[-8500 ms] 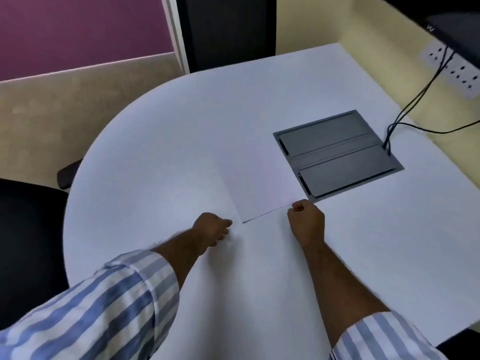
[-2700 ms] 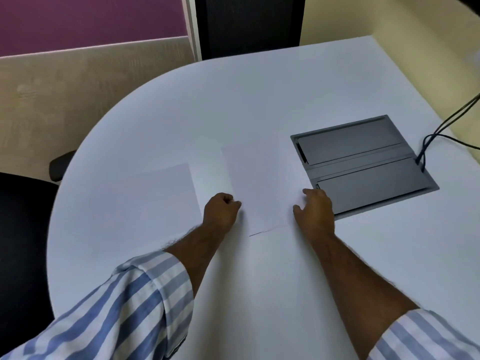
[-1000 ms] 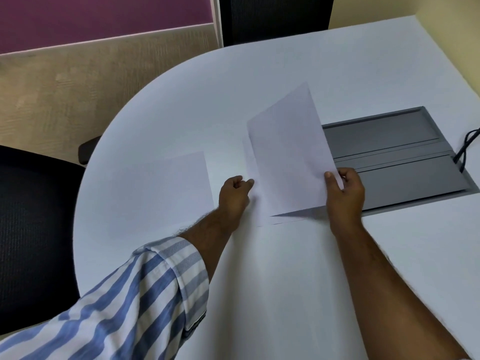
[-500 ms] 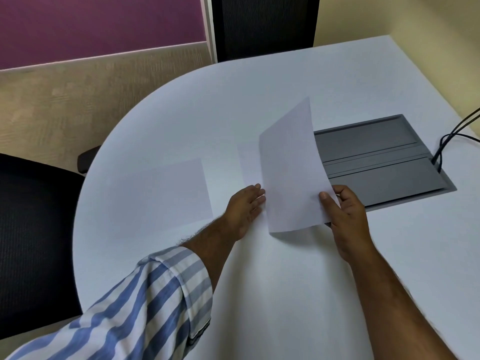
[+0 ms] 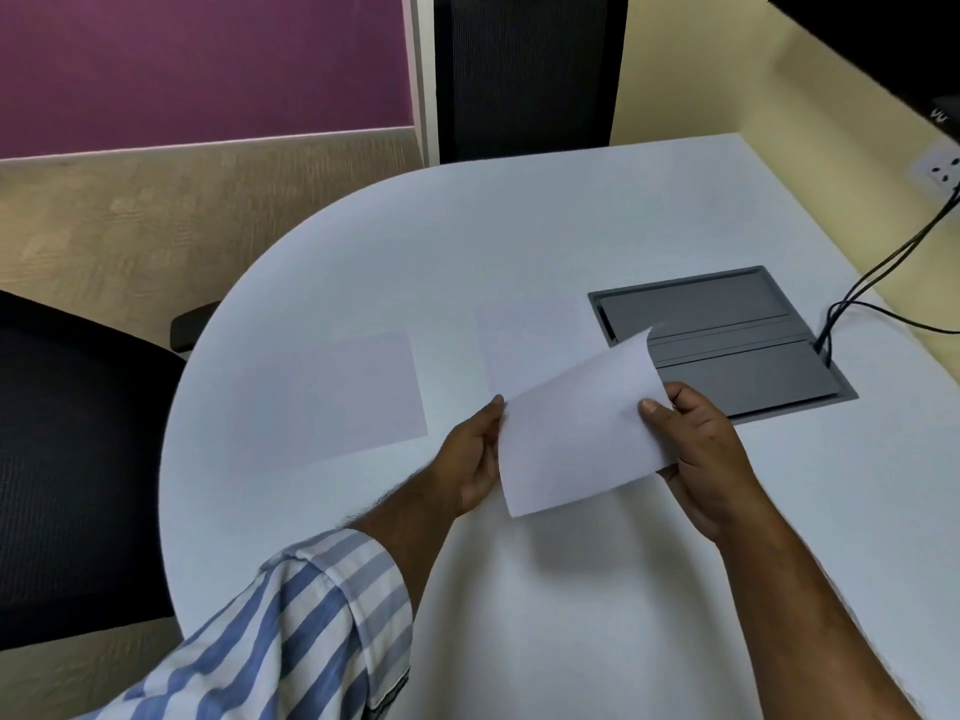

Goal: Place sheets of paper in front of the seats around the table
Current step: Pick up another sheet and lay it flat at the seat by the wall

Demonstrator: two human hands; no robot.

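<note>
Landmark: we take the grey cable box [image 5: 722,343], sunk in the white table [image 5: 519,241], as our reference.
Held sheet: one sheet of paper [image 5: 579,433] is lifted off the table just on the near side of the cable box; its far corner curls up over the box's near edge.
Right hand: our right hand [image 5: 698,454] pinches the sheet's right edge — thumb on top, fingers beneath.
Left hand: our left hand [image 5: 475,454] meets the sheet's left edge; whether it pinches or only steadies we cannot tell, as the paper hides the fingertips.
Placed sheet: a second sheet [image 5: 332,400] lies flat well to the left of the cable box, in front of the black chair [image 5: 67,459].
Remaining paper: a faint pale sheet or stack [image 5: 524,340] lies flat just left of the cable box, partly under the held sheet.
Far seat: a black chair back [image 5: 530,70] stands beyond the cable box, at the table's far edge; no paper lies before it.
Step (judgement): we are carrying one sheet toward a seat not yet served.
Risk 1: the light pinch could crease or bend the sheet if the hands pull apart unevenly.
Risk 2: a quick sweep could drag the stack beneath — friction or draught.
Risk 3: the curled corner could catch the box rim or the black cables [image 5: 883,283] right of it.
Writing: small white marks on the dark object at the upper right — unreadable.
</note>
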